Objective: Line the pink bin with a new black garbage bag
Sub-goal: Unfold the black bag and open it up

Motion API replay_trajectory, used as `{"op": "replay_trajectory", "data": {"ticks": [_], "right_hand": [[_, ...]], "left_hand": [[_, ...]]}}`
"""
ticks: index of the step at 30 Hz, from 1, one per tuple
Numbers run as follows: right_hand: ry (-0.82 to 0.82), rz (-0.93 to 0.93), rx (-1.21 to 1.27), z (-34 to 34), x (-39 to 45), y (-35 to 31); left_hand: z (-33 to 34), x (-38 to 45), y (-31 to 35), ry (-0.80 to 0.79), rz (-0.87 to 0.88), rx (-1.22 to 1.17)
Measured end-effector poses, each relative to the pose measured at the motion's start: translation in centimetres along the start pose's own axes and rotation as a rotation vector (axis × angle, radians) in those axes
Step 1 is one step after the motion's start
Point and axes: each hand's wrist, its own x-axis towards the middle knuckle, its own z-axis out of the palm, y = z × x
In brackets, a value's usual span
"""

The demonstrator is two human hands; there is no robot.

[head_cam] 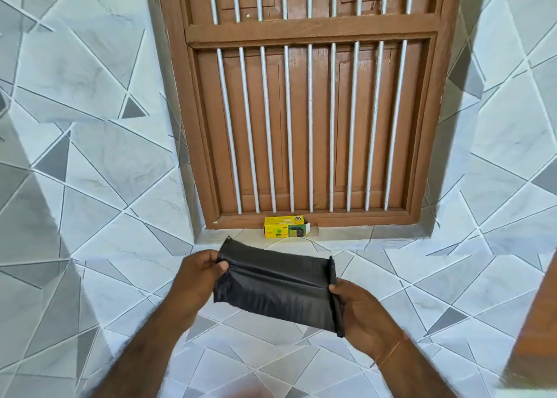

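A folded black garbage bag (277,286) is stretched flat between both hands in front of me. My left hand (196,280) pinches its left edge with thumb on top. My right hand (361,310) grips its right edge, where the plastic is bunched into a thin roll. A yellow bin-bag box (284,226) lies on the tiled sill, its right flap open. The pink bin is not in view.
A brown wooden window (310,111) with white vertical bars fills the wall ahead, shutters closed. Grey and white geometric tiles (105,156) cover the wall and sill. A brown wooden edge (536,337) shows at the far right.
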Motion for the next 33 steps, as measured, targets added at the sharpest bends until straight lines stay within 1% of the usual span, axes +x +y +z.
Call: {"op": "replay_trajectory", "data": {"ticks": [3,6,7,8,9,10,15,17,18,20,22,24,26,30,33], "right_hand": [[-0.024,0.016,0.014,0.3,-0.1,0.3],[-0.083,0.002,-0.106,2.5,-0.2,1.7],[-0.053,-0.013,-0.155,3.0,0.0,2.2],[0.013,-0.034,-0.182,3.4,0.1,2.4],[0.074,-0.053,-0.178,3.2,0.3,2.3],[0.098,-0.056,-0.155,2.9,0.4,2.1],[0.142,-0.042,-0.049,-0.4,0.5,-0.1],[0.143,-0.02,-0.038,-0.4,0.3,-0.3],[0.116,-0.001,-0.04,0.3,0.0,-0.3],[0.052,-0.025,-0.098,1.4,0.0,0.0],[0.117,-0.116,-0.185,1.5,0.4,0.1],[0.206,-0.141,-0.223,0.5,1.0,-0.2],[0.256,-0.116,-0.224,-1.0,1.1,-0.9],[0.273,-0.093,-0.187,-3.9,0.8,-2.4],[0.242,-0.089,-0.114,-5.8,0.7,-3.3]], "left_hand": [[-1.1,0.4,-0.3,0.013,-0.001,-0.033],[-1.1,0.5,-0.1,-0.02,0.029,-0.031],[-1.1,0.6,-0.1,-0.024,0.037,-0.025],[-1.4,0.9,-0.1,-0.02,0.041,-0.018],[-1.7,1.1,-0.2,-0.007,0.039,-0.017],[-2.3,1.3,-0.3,0.009,0.035,-0.024],[-4.3,2.4,-1.4,0.067,0.016,-0.083],[-4.0,2.4,-1.4,0.064,0.023,-0.098],[-3.7,2.4,-1.3,0.055,0.029,-0.101],[-3.1,2.5,-1.1,0.043,0.047,-0.102],[-3.0,2.7,-1.1,0.053,0.059,-0.095],[-3.5,3.0,-1.4,0.085,0.05,-0.093],[-4.3,3.4,-2.0,0.13,0.031,-0.106],[-5.4,3.7,-3.1,0.195,0.008,-0.138],[-6.2,4.0,-3.9,0.242,-0.021,-0.167]]}}
